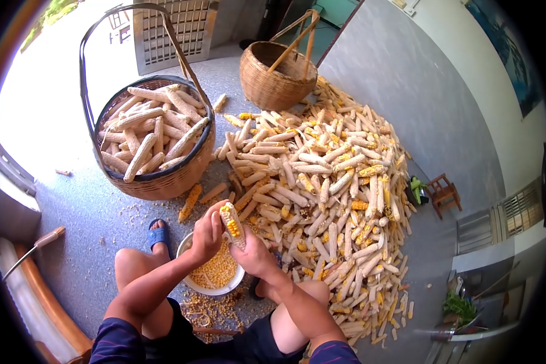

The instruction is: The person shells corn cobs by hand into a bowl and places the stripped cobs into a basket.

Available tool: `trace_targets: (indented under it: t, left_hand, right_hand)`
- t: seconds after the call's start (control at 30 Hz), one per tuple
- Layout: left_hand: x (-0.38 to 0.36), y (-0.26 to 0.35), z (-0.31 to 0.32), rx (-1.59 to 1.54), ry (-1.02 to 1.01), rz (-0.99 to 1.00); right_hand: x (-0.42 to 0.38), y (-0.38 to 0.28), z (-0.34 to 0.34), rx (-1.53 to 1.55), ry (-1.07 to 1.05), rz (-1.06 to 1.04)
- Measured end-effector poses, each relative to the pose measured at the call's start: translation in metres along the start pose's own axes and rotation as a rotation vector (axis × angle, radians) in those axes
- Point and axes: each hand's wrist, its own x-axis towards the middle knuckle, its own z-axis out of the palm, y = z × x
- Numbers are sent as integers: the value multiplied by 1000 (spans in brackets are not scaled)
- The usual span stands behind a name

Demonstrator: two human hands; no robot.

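Observation:
A corn cob [233,225] with a patch of yellow kernels near its upper end is held above a white bowl [237,280]. My right hand [256,253] is wrapped round its lower part. My left hand [206,233] has its fingers curled against the cob's upper left side, near the kernels. Loose yellow kernels [215,270] lie in the bowl, partly hidden by my hands and forearms. More kernels are scattered on the floor below the bowl.
A tall-handled basket [164,185] full of bare cobs stands at the upper left. Behind the large cob pile [321,182] is a smaller wicker basket [273,85]. A wooden chair [444,194] stands at the right. A wooden-handled tool [50,236] is at the left.

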Motion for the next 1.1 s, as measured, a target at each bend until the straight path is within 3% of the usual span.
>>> trace_targets:
  t: [0.1, 0.13, 0.2, 0.3, 0.43, 0.53, 0.6, 0.7, 0.77, 0.83, 0.9, 1.1]
  left_hand:
    - [0, -9, 0, -254, -11, -168]
    - [0, -8, 0, -254, -12, -168]
    - [2, -3, -1, -107, 25, -34]
    - [2, -6, -1, -39, 69, -42]
    - [2, -15, -5, 116, 74, -12]
    - [0, -10, -6, -32, 87, -126]
    - [0, -5, -4, -99, 95, -169]
    - [0, -6, -3, -242, 78, -206]
    - [1, -5, -2, -316, 52, -198]
    - [2, 0, -3, -192, 46, -204]
    - [5, -13, -6, -168, 39, -177]
    - [4, -16, -9, -27, 51, -145]
  right_hand:
    - [-2, -10, 1, -216, 58, 6]
    - [-2, -10, 1, -216, 58, 6]
    - [-2, -10, 2, -535, 142, -133]
    - [-2, -12, 2, -553, 135, -213]
    - [-1, -15, 2, -475, 80, -152]
    - [2, -7, 5, -414, 31, -58]
    - [4, -4, 8, -51, 27, -47]
    - [8, -6, 10, 200, 17, -38]
    - [7, -10, 8, 128, 33, -42]
    - [6, -17, 6, 57, 47, -45]
    - [5, -21, 7, -403, 28, -34]
    - [7, -4, 11, -354, 61, -140]
